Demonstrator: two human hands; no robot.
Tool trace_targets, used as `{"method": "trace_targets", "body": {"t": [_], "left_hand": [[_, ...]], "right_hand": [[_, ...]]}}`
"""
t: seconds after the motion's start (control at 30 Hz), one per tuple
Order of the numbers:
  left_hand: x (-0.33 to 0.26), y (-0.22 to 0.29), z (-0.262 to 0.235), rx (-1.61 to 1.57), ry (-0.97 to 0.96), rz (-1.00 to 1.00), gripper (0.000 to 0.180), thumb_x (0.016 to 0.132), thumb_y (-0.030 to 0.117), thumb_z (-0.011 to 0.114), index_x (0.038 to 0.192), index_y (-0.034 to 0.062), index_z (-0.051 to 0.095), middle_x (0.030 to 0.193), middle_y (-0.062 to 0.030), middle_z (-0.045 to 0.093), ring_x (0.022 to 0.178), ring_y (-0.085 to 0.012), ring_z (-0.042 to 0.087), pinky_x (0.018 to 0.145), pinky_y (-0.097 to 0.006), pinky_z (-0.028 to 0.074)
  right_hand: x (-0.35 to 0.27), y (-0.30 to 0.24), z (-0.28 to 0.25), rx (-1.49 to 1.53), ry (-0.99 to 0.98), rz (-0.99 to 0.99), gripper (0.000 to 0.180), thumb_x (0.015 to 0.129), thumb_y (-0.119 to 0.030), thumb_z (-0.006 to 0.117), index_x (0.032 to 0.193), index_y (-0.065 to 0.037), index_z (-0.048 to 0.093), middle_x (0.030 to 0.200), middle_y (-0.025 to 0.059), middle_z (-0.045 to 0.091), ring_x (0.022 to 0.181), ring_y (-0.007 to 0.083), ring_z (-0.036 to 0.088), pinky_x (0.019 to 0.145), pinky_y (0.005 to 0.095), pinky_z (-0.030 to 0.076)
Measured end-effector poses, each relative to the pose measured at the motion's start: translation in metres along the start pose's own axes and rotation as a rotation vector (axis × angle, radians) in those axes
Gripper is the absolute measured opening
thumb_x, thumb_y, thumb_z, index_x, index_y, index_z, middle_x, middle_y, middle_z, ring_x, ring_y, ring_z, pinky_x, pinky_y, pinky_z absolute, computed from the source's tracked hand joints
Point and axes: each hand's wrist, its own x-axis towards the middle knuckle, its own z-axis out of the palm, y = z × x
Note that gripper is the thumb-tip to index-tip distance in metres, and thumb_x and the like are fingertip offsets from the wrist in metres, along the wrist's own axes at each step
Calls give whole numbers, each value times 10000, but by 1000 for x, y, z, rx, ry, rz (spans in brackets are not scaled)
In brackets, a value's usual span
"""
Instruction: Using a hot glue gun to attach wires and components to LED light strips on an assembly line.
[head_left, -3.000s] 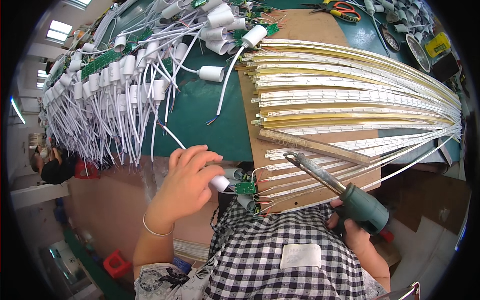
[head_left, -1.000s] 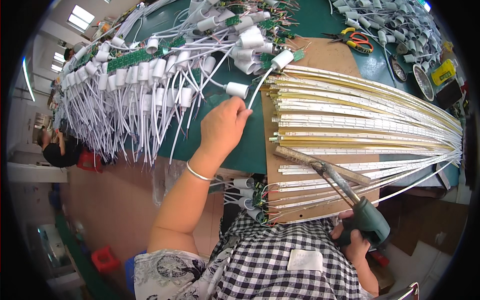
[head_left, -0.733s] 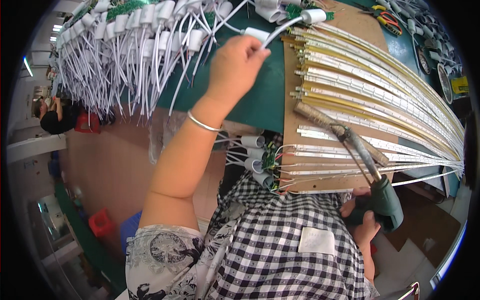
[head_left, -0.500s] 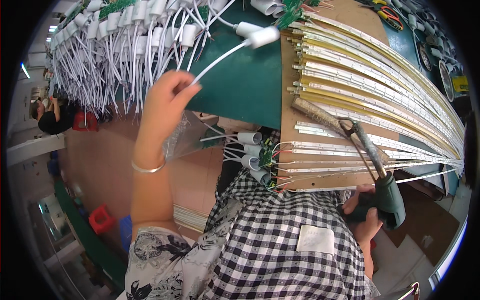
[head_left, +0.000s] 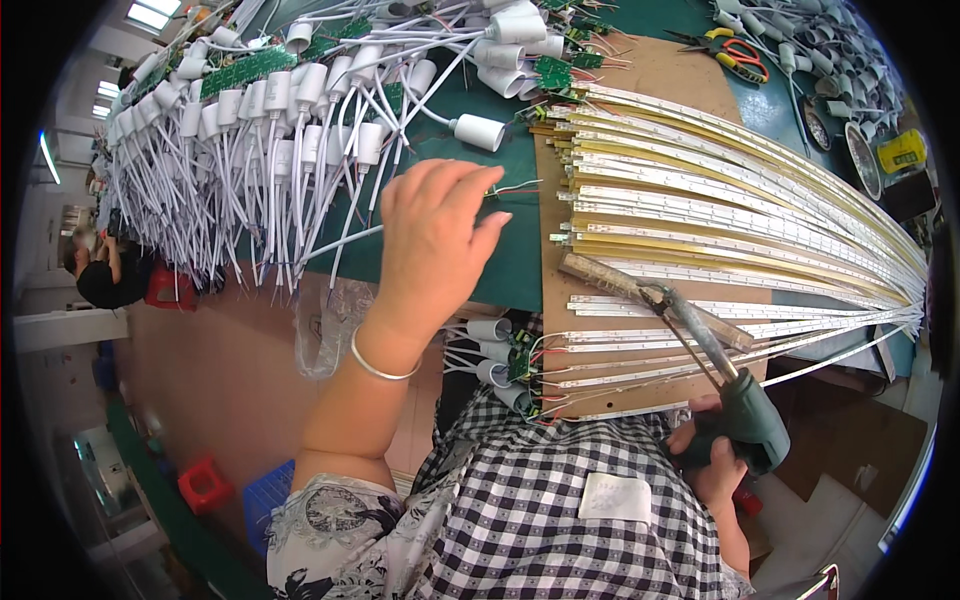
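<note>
My left hand [head_left: 430, 235] is closed over a white-cabled part above the green mat [head_left: 500, 265]. Its white cable [head_left: 345, 241] comes out to the left, and a small green board end with thin wires [head_left: 515, 187] pokes out at the fingertips. The hand hides the rest. My right hand [head_left: 715, 470] grips a dark green soldering gun [head_left: 755, 420]. Its metal barrel slants up and left over a worn wooden bar [head_left: 605, 276]. Several LED strips [head_left: 660, 205] fan across the brown board [head_left: 650, 58]. The nearest strips are wired to white end caps [head_left: 490, 330] with green circuit boards [head_left: 522, 360].
White caps with hanging cables [head_left: 280, 100] crowd the far left. A lone white cap [head_left: 478, 132] lies beyond my left hand. Pliers [head_left: 740, 55], a round metal dish [head_left: 862, 160] and grey caps [head_left: 835, 50] are at far right. Another person [head_left: 100, 270] is at left.
My left hand has moved right and nearer the strips; the cap it carried by its cable is now covered by the hand. The soldering gun stays in my right hand.
</note>
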Motion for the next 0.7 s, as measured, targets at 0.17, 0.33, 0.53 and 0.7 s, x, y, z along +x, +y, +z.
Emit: {"method": "trace_targets", "body": {"t": [0.17, 0.33, 0.53, 0.7], "left_hand": [[11, 3, 29, 5, -10, 17, 297, 781, 170, 779, 1062, 125, 693, 965, -15, 688, 977, -219, 612, 923, -401, 349], [15, 2, 34, -19, -34, 4, 127, 798, 157, 765, 907, 140, 704, 845, 20, 691, 844, -182, 624, 873, -388, 343], [4, 5, 18, -144, -213, -7, 96, 801, 132, 751, 843, 124, 665, 828, 16, 660, 853, -197, 600, 883, -375, 325], [7, -1, 17, -155, -249, 66, 114, 786, 127, 746, 819, 123, 637, 795, 8, 634, 856, -222, 584, 860, -394, 335]], "right_hand": [[-3, 2, -2, 22, -20, 10, 630, 897, -442, 653, 1227, 82, 534, 762, 108, 640, 702, 187, 635, 705, 314, 541], [-5, 11, -12, 58, -40, 28, 620, 909, -399, 666, 1266, 84, 512, 996, 148, 660, 730, 191, 649, 733, 332, 552], [-7, 10, -14, 15, -90, 30, 636, 919, -409, 659, 1290, 79, 489, 1156, 159, 621, 744, 192, 653, 745, 349, 565], [-5, 6, -2, 1, -4, 21, 652, 888, -449, 682, 1219, 90, 524, 1052, 146, 623, 687, 190, 636, 662, 337, 549]]}}
